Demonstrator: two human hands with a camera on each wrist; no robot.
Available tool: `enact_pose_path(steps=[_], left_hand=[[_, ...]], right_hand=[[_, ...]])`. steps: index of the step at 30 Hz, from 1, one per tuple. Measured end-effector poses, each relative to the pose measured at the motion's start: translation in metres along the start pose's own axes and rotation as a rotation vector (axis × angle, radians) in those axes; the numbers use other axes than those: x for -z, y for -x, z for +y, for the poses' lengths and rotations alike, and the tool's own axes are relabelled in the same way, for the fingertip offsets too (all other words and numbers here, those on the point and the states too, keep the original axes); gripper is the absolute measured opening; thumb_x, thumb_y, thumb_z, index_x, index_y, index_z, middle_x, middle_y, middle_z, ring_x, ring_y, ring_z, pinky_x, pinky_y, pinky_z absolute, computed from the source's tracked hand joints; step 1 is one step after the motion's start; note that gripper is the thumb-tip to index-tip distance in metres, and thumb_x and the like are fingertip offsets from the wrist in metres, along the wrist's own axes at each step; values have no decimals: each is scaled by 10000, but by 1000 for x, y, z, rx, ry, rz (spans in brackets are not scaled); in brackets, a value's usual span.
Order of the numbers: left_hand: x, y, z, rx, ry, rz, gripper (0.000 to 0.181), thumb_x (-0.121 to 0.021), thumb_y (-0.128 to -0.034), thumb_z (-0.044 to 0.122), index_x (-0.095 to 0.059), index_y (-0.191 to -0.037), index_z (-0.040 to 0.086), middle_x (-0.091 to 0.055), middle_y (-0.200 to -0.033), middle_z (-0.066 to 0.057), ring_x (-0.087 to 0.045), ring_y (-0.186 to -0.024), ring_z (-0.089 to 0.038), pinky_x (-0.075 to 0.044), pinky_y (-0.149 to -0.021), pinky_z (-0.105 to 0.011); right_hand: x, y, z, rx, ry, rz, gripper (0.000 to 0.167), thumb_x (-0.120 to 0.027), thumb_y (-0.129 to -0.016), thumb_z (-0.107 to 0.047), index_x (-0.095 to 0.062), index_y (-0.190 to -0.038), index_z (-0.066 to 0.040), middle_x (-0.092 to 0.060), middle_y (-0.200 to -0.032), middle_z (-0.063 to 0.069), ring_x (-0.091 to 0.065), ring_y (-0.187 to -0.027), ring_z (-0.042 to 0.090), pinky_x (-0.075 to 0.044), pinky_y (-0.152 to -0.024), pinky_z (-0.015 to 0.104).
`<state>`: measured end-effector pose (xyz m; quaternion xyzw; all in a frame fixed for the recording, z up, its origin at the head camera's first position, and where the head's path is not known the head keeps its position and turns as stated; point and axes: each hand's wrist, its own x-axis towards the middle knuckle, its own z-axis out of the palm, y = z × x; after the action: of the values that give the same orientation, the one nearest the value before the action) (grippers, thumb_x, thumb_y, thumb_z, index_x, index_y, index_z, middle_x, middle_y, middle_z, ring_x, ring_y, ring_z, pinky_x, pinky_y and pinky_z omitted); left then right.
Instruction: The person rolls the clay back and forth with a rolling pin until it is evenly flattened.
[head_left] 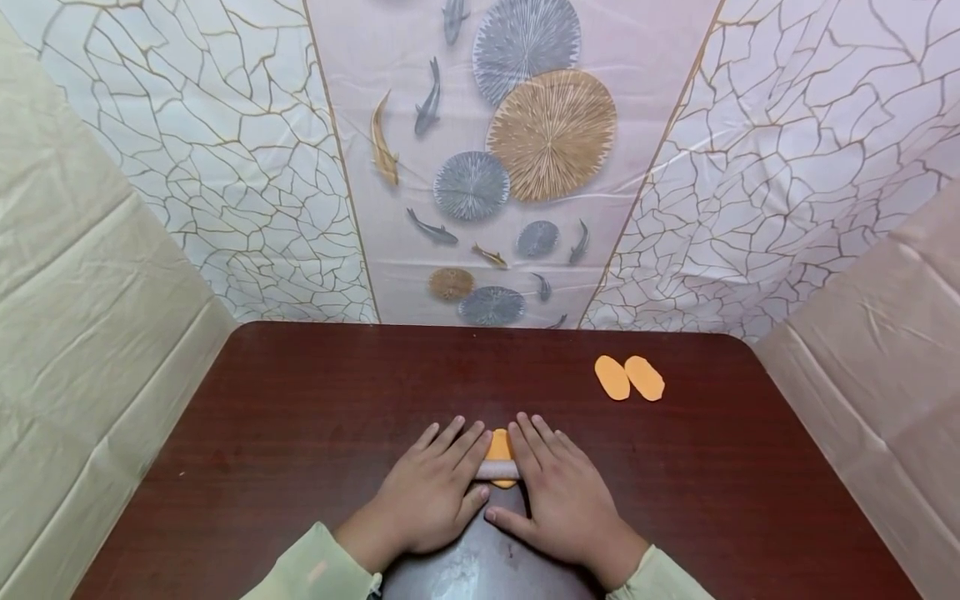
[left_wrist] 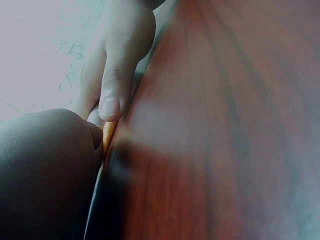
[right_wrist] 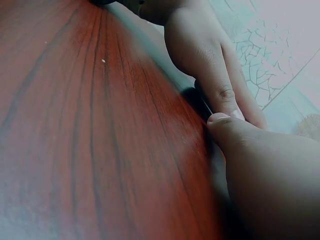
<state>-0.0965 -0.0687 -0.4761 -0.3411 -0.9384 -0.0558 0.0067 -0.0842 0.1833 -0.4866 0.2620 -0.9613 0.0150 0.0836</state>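
Observation:
A pale rolling pin (head_left: 498,471) lies crosswise over a flat orange piece of dough or clay (head_left: 500,445) near the front middle of the table. My left hand (head_left: 431,496) rests palm down on the pin's left part, fingers straight and pointing forward. On its right part my right hand (head_left: 566,500) lies the same way, thumb stretched toward the left one. Both ends of the pin are hidden beneath the hands. In the left wrist view, a thin orange edge (left_wrist: 108,132) shows below the right thumb. The right wrist view shows both hands close together, the dough hidden.
Two flat orange ovals (head_left: 612,378) lie side by side at the back right of the dark red wooden table (head_left: 315,383). Behind it hangs a patterned cloth (head_left: 480,250), and beige cloth walls (head_left: 97,333) stand at both sides.

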Motion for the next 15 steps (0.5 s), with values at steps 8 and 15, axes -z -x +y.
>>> enact_pose_path(steps=[8,15], left_hand=[[2,4,2,-9,-2,0,713,-402,-1196,531,-308,-1797,159,-346,-1854,-46,-304,-1732,-345,-289,-1386,-591],[0,6,3,-4,-10,-3,712,-398,-1192,551,-311,-1799,188,-352,-1854,-9,-326,-1725,-327,-299,-1371,-621]], right_hand=[[0,3,-1,4,3,12,1131,-503,-1006,-897,-374,-1757,-61,-361,-1833,165,-378,-1699,367,-404,-1327,576],[-2,6,-1,10,-9,19,1118,-521,-1013,-877,-368,-1759,-59,-342,-1841,170,-369,-1703,370,-395,-1324,596]])
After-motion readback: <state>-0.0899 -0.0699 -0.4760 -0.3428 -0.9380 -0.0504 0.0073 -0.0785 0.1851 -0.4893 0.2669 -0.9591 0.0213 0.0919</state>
